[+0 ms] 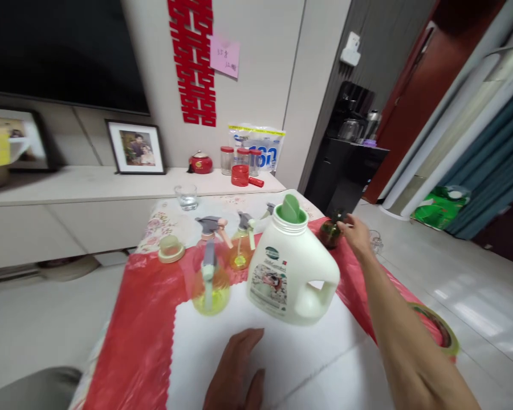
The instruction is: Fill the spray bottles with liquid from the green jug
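My right hand [355,233] reaches across the table and closes its fingers on a small dark jar with a green plant [331,230] at the far right edge. My left hand [235,373] lies flat and open on a white cloth [282,353] near the front. A large white detergent jug with a green spout [291,267] stands on the cloth between the hands. To its left stand several spray bottles, a yellow-green one [210,285], an orange one [240,247] and a pink one [209,233].
A red plastic sheet [137,319] covers the table. A cream lid [171,249] and a drinking glass [186,196] sit further back. A tape roll [442,330] lies at the right edge. Behind is a low cabinet [68,188] with jars and a framed photo.
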`<move>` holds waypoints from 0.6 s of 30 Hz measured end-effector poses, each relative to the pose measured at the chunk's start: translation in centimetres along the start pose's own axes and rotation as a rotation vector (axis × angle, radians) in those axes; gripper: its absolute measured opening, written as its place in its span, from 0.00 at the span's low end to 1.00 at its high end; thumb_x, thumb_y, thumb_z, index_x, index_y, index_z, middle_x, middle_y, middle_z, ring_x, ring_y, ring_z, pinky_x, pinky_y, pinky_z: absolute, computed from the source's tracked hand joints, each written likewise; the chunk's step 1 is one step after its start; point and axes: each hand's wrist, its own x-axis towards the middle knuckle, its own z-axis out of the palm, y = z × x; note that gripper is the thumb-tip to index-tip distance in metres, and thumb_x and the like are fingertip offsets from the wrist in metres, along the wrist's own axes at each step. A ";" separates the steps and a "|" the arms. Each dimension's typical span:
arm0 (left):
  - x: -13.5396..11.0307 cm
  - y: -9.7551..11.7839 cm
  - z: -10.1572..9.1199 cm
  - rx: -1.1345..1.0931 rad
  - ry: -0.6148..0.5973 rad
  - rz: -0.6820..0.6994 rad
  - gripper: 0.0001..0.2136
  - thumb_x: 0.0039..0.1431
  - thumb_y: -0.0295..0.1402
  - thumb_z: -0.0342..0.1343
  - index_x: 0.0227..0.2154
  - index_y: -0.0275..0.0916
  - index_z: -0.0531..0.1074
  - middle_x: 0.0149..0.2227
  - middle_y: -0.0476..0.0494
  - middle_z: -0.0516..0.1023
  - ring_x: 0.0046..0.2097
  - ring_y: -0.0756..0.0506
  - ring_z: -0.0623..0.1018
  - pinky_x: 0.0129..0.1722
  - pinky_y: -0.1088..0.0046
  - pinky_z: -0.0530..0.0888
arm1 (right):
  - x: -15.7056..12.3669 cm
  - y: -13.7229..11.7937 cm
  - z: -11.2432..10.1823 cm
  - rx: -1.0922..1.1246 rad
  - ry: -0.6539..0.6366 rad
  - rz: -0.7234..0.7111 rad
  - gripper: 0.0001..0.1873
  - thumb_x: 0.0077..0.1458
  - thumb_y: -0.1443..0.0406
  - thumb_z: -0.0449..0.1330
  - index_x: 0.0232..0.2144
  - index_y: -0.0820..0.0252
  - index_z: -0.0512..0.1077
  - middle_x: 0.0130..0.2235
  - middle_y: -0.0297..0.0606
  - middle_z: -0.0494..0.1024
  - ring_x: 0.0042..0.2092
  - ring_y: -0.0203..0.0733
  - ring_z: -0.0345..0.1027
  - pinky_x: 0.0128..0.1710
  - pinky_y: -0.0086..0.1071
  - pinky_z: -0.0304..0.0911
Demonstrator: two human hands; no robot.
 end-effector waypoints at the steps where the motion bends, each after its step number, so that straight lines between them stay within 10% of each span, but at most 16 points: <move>1: 0.0 0.4 -0.2 0.005 -0.011 0.010 0.19 0.62 0.29 0.51 0.54 0.45 0.73 0.54 0.39 0.77 0.55 0.40 0.78 0.57 0.60 0.77 | -1.2 -0.4 -0.6 0.044 0.010 0.017 0.21 0.66 0.56 0.59 0.54 0.64 0.69 0.52 0.44 0.71 0.50 0.43 0.69 0.50 0.42 0.70; 6: 0.3 2.1 -1.3 0.046 -0.121 0.055 0.23 0.59 0.24 0.52 0.57 0.45 0.69 0.55 0.38 0.75 0.56 0.40 0.77 0.56 0.58 0.77 | -8.5 -2.4 -3.4 0.329 0.035 0.002 0.24 0.56 0.58 0.67 0.52 0.64 0.73 0.44 0.41 0.76 0.39 0.36 0.70 0.39 0.31 0.70; 11: 1.1 4.1 -1.7 0.006 -0.002 0.112 0.22 0.58 0.22 0.50 0.54 0.42 0.69 0.51 0.38 0.76 0.53 0.40 0.77 0.52 0.57 0.78 | -14.1 -4.7 -4.8 0.563 0.069 -0.064 0.35 0.40 0.52 0.73 0.49 0.62 0.78 0.40 0.43 0.78 0.31 0.33 0.66 0.31 0.29 0.65; 18: 2.7 7.2 -6.1 0.065 0.190 0.074 0.18 0.57 0.24 0.55 0.50 0.44 0.69 0.48 0.42 0.74 0.49 0.42 0.76 0.48 0.61 0.75 | -17.7 -7.4 -7.1 0.493 0.043 -0.151 0.30 0.42 0.53 0.74 0.47 0.56 0.80 0.38 0.41 0.79 0.33 0.36 0.68 0.30 0.31 0.63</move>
